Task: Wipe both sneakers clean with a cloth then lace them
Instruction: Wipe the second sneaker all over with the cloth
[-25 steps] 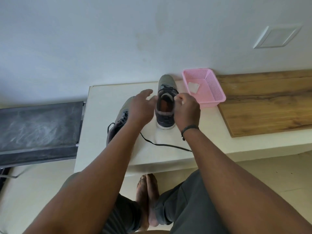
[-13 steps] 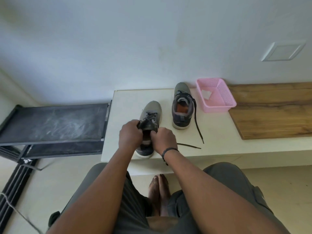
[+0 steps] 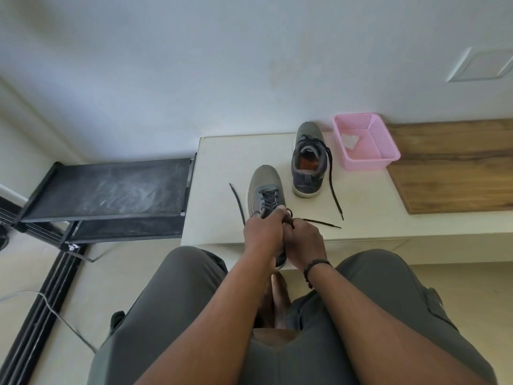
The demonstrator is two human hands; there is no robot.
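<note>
Both sneakers, the near one (image 3: 265,190) and the far one (image 3: 307,159), are grey with black laces; the far one shows an orange insole. The basket (image 3: 384,151) at far right is pink mesh, beside a brown wood-grain board (image 3: 455,173).

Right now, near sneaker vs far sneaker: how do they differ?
The near sneaker is in hand: left hand and right hand both grip its lace at the tongue. The far sneaker sits untouched beside the pink basket.
The near sneaker overhangs the table's front edge; the far one sits near the wall.
The far sneaker's lace trails loose across the table.
Both are grey, toes to the wall.
</note>
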